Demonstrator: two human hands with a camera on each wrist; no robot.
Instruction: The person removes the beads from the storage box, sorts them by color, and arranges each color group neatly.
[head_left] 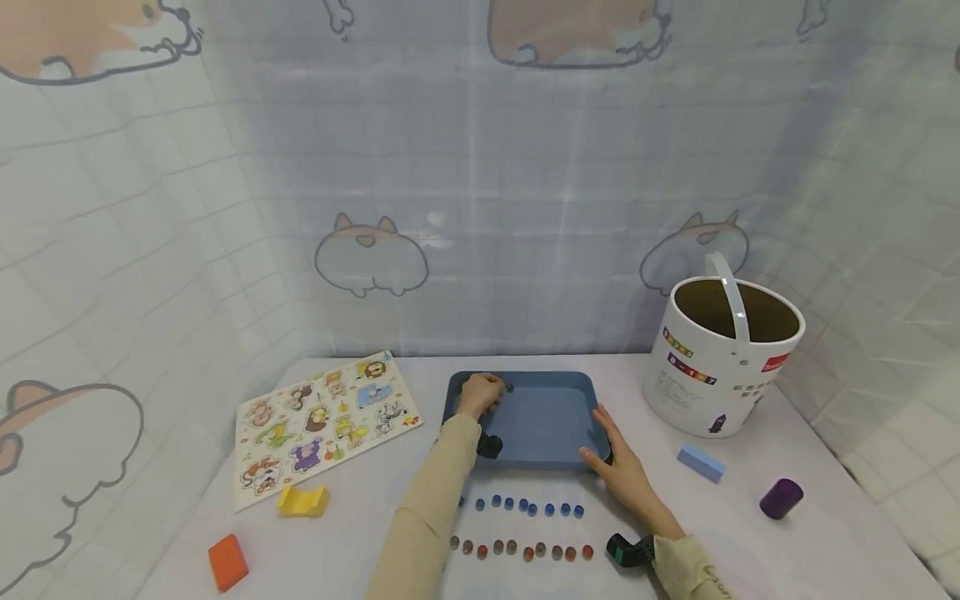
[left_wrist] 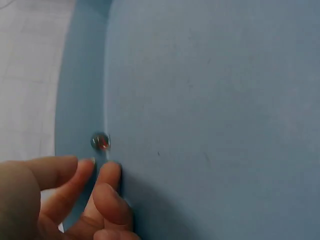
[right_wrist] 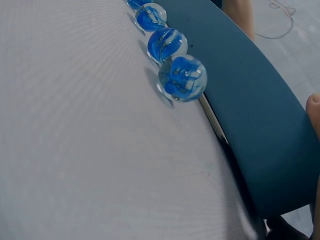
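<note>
Tray wall [left_wrist: 80, 100]: red marble [left_wrist: 100, 142], wrist-view only.

Soft, even light; edges bowed; close-up views slightly blurred

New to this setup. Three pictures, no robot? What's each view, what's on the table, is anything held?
No robot: a person works bare-handed, wearing three cameras. The wide picture comes from the head, looking down at a white table. The other two come from the wrists.

On the table: a blue tray, a row of blue marbles, a row of red marbles, an animal puzzle board, a white bucket, and a few loose blocks.

The left hand is at the tray's far left corner; its wrist view shows the fingertips just short of one red marble inside the tray, not gripping it. The right hand rests open on the tray's near right edge. Nothing is held.
</note>
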